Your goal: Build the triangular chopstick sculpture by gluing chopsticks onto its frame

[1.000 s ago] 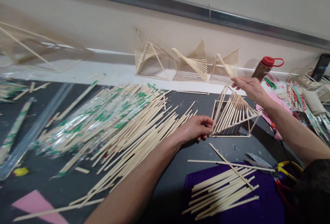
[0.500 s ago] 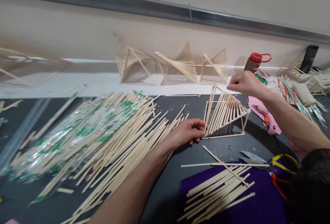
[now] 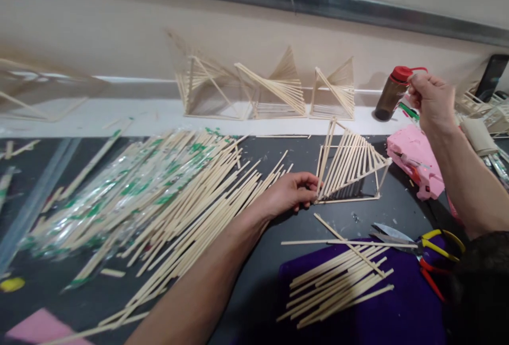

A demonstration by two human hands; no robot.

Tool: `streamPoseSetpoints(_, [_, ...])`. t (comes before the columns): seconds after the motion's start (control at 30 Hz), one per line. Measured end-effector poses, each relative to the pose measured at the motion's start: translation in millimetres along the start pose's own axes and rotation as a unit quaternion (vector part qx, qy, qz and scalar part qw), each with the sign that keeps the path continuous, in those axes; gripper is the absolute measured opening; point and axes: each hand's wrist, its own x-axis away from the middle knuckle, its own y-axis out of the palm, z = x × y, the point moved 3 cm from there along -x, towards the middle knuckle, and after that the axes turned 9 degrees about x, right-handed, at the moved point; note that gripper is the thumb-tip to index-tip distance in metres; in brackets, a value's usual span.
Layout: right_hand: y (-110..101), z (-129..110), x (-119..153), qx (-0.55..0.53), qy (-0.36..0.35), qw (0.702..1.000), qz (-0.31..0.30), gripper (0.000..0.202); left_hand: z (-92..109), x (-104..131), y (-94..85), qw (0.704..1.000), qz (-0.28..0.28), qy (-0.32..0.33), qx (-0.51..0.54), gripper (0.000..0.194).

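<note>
My left hand point(image 3: 300, 191) pinches the lower left corner of a small frame point(image 3: 350, 199) built from thin wooden sticks, with a slanted row of sticks across it. The frame rests on the dark table. My right hand point(image 3: 431, 98) is raised at the right, its fingers curled in front of the red loop of a bottle point(image 3: 389, 96). What those fingers hold, if anything, I cannot make out. Below it lies a pink sheet point(image 3: 415, 149) with what looks like a glue gun on it, hard to tell apart. Several loose sticks point(image 3: 338, 284) lie on a purple mat point(image 3: 409, 308) nearer me.
Yellow-and-red-handled scissors point(image 3: 439, 244) lie at the mat's edge. Long sticks point(image 3: 207, 212) and plastic-wrapped stick bundles point(image 3: 127, 191) cover the left side. Similar stick frames point(image 3: 278, 90) stand along the wall. A phone point(image 3: 492, 77) leans at the far right.
My right hand has risen and moved right, away from the stick frame's top toward the bottle. My left hand keeps its hold on the frame. The view has shifted slightly.
</note>
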Motion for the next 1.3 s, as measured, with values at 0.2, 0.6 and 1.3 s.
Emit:
streamPoseSetpoints(0.2, [-4,-26,51,0.016,-0.060,0.994,-0.090,0.007,-2,-1,0.8,1.000,-0.015,0.014,0.018,0.029])
streamPoseSetpoints(0.6, [-17,-16,80,0.021,-0.039,0.992,-0.118,0.006,0,-3,-0.9,0.998,-0.007,0.026,0.050,0.036])
streamPoseSetpoints(1.3, [46,-2,65,0.199,-0.119,0.936,-0.265,0.017,35,-5,-8.8,0.991,0.066,0.118,-0.010,0.059])
